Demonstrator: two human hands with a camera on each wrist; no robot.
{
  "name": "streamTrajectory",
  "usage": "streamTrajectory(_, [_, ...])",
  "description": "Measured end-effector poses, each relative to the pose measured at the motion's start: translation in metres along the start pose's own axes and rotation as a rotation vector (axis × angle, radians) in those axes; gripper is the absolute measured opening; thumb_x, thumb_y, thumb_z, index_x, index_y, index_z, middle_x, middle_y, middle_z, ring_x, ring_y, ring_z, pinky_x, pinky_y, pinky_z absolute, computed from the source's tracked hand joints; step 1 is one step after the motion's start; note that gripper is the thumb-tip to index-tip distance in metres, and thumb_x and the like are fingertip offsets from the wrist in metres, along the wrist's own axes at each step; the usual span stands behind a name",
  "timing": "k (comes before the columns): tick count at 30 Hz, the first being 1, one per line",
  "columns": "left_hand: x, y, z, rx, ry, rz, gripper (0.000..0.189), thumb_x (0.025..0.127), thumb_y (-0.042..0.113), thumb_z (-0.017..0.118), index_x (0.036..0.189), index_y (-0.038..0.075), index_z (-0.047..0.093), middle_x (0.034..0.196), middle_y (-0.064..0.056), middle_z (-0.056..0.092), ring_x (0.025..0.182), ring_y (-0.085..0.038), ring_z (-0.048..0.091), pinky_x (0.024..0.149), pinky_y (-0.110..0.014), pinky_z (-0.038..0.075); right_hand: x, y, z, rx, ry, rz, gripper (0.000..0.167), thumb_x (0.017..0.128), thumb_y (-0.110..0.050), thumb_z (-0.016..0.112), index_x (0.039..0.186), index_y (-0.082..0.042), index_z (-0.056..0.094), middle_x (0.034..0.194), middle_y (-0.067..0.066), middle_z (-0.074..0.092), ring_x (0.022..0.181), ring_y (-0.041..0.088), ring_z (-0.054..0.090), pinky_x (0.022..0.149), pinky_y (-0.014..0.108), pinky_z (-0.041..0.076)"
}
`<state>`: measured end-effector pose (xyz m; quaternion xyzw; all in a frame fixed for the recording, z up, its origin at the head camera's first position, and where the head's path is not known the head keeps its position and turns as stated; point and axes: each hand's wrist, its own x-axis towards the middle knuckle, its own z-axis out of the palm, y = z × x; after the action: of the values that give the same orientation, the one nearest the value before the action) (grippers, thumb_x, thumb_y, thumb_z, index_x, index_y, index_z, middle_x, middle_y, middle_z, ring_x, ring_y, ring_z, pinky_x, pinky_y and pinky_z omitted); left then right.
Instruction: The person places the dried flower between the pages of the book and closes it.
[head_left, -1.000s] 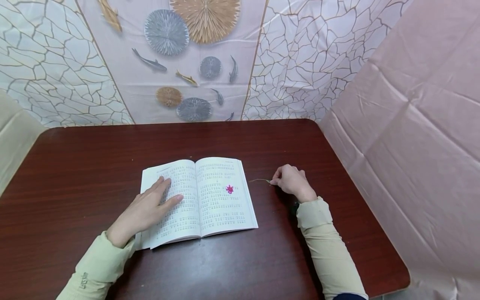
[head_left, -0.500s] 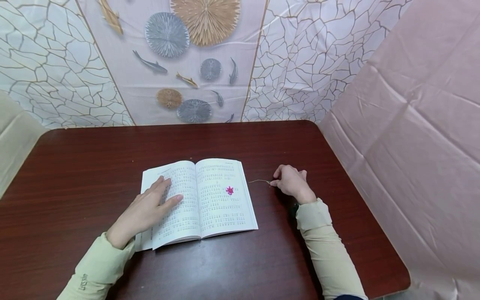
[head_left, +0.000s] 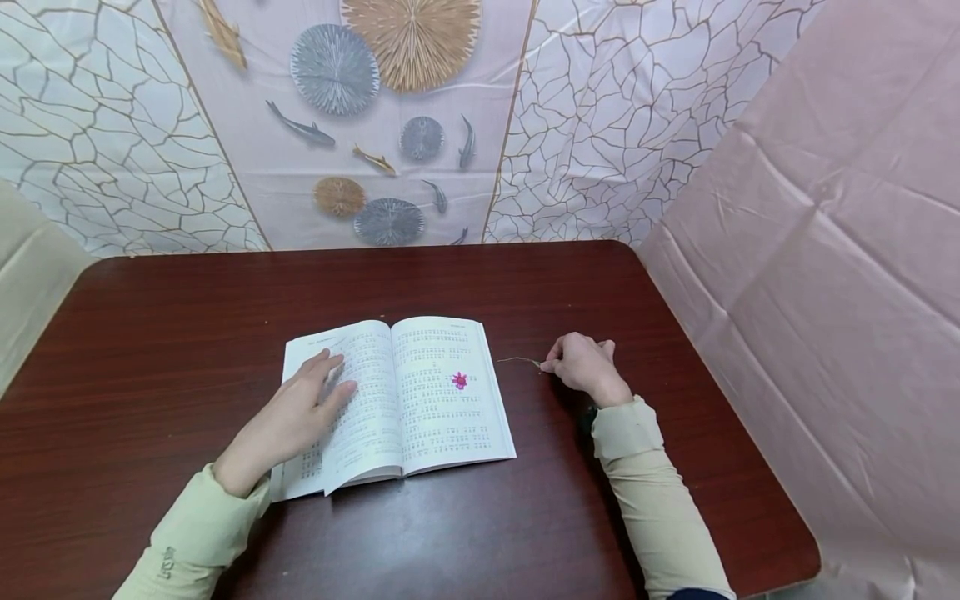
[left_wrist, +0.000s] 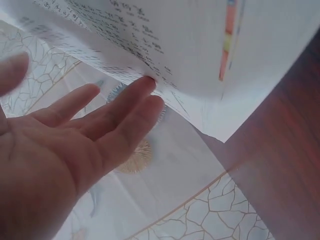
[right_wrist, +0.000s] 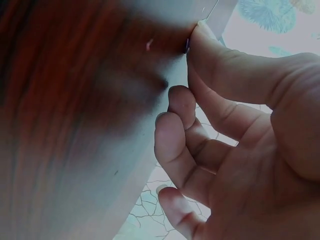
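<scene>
An open book [head_left: 442,429] lies on the table with printed pages. On its right page rests a small magenta flower [head_left: 459,381]. My left hand [head_left: 288,423] is over the left page, fingers extended, and in the left wrist view its fingertips [left_wrist: 145,85] touch the paper. One left leaf [head_left: 363,454] is shifted toward the spine, and its lower corner sticks out past the leaves below. To the right of the book, my right hand [head_left: 587,365] pinches the end of a thin greenish stem [head_left: 517,359] between thumb and forefinger, low over the table.
The dark reddish-brown table [head_left: 187,333] has rounded corners. A patterned cloth [head_left: 390,167] hangs behind its far edge. Pale pink cloth [head_left: 825,250] hangs along the right side. Tiny specks lie on the tabletop.
The left fingers have drawn slightly back, the thumb moving left. Beneath them the leaf's lower corner has slid right toward the spine. The right hand and stem have barely moved.
</scene>
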<state>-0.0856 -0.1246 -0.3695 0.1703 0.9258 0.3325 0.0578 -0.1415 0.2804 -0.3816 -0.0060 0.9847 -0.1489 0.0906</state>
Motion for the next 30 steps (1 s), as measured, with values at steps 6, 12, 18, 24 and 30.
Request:
streamTrajectory(6, [0.0013,0.0000,0.0031,0.051,0.018,0.032,0.038,0.095,-0.008,0.039,0.131,-0.012,0.049,0.142,-0.035,0.038,0.134,-0.048,0.035,0.106,-0.058,0.031,-0.0001,-0.0003,0.0003,0.000,-0.006,0.002,0.015,0.089,-0.023,0.072,0.076,-0.016,0.072,0.070,-0.007,0.065,0.072,0.018,0.056,0.088,0.051,0.026])
streamTrajectory(12, [0.0021,-0.0009,0.0049,0.039,0.038,0.085,0.040,0.091,-0.012,0.042,0.131,-0.010,0.051,0.137,-0.033,0.044,0.117,-0.043,0.054,0.096,-0.054,0.043,-0.0004,-0.0007,-0.0001,-0.002,-0.017,-0.003,0.016,0.090,-0.023,0.071,0.075,-0.016,0.073,0.070,-0.007,0.065,0.071,0.018,0.056,0.088,0.051,0.026])
streamTrajectory(18, [0.0018,0.0001,0.0051,-0.006,0.018,0.110,0.041,0.092,-0.011,0.046,0.133,-0.007,0.050,0.127,-0.026,0.055,0.106,-0.037,0.061,0.087,-0.049,0.049,-0.0006,0.0002,0.0008,0.004,-0.017,-0.007,0.014,0.090,-0.023,0.071,0.079,-0.015,0.071,0.070,-0.006,0.064,0.071,0.018,0.056,0.090,0.051,0.026])
streamTrajectory(24, [0.0018,0.0008,0.0059,-0.051,-0.026,0.124,0.043,0.096,0.004,0.055,0.135,-0.010,0.047,0.130,-0.027,0.055,0.119,-0.040,0.052,0.097,-0.054,0.042,-0.0002,0.0005,0.0015,-0.001,0.001,0.019,0.013,0.088,-0.026,0.074,0.088,-0.014,0.069,0.074,-0.006,0.065,0.078,0.020,0.058,0.088,0.050,0.027])
streamTrajectory(30, [0.0000,0.0011,0.0062,-0.074,-0.059,0.094,0.048,0.101,0.019,0.053,0.140,-0.007,0.043,0.141,-0.022,0.048,0.132,-0.037,0.039,0.106,-0.053,0.033,-0.0013,0.0009,0.0012,0.004,-0.007,0.005,0.012,0.089,-0.024,0.072,0.082,-0.015,0.071,0.072,-0.006,0.065,0.077,0.020,0.058,0.090,0.052,0.027])
